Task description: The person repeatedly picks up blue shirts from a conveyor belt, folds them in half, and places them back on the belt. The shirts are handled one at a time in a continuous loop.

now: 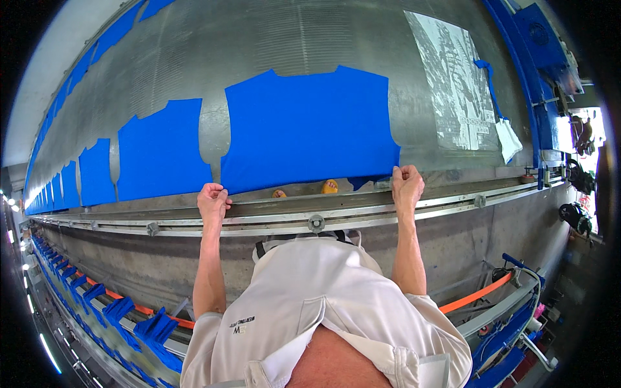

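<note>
Shirt (310, 291), white, fills the bottom of the view, with both arms stretched up to the rail (316, 223). Left hand (213, 200) is curled shut on the lower left corner of the blue panel (310, 126), just above the rail. Right hand (407, 184) is fisted at the lower right corner; it probably pinches the edge. More blue panels (162, 155) lie left.
</note>
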`<move>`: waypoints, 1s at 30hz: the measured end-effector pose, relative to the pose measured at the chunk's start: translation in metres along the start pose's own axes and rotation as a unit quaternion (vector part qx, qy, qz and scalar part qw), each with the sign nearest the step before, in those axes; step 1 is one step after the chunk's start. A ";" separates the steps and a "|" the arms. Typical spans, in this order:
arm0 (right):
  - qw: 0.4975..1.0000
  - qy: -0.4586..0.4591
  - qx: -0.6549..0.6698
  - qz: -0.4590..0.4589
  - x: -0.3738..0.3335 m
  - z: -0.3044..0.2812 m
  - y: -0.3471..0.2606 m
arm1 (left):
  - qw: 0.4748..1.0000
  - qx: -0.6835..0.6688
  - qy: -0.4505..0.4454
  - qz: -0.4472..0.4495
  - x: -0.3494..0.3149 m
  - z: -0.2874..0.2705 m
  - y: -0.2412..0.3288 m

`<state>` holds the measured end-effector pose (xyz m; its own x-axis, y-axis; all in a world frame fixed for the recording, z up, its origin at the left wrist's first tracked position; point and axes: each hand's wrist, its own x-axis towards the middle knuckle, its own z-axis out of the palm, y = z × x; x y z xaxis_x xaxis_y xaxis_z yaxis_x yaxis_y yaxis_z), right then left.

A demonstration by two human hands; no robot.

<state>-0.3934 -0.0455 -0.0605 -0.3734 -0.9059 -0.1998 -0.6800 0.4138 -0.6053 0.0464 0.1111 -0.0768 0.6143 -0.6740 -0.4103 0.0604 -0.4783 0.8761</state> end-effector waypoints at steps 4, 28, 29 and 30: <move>0.999 0.002 -0.045 -0.014 0.009 -0.009 0.001 | 1.000 0.001 0.004 0.008 0.001 0.000 -0.001; 0.999 0.028 -0.030 -0.015 0.035 -0.004 0.030 | 0.847 0.407 0.214 0.267 0.024 0.047 0.041; 0.999 0.026 -0.030 -0.020 0.034 -0.004 0.030 | 0.849 0.407 0.213 0.264 0.022 0.049 0.041; 0.999 0.025 -0.030 -0.024 0.031 -0.007 0.024 | 0.851 0.406 0.210 0.260 0.020 0.052 0.041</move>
<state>-0.4257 -0.0632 -0.0753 -0.3685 -0.9202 -0.1319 -0.7342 0.3751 -0.5660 0.0203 0.0494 -0.0623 0.6286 -0.7348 0.2549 -0.7642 -0.5224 0.3783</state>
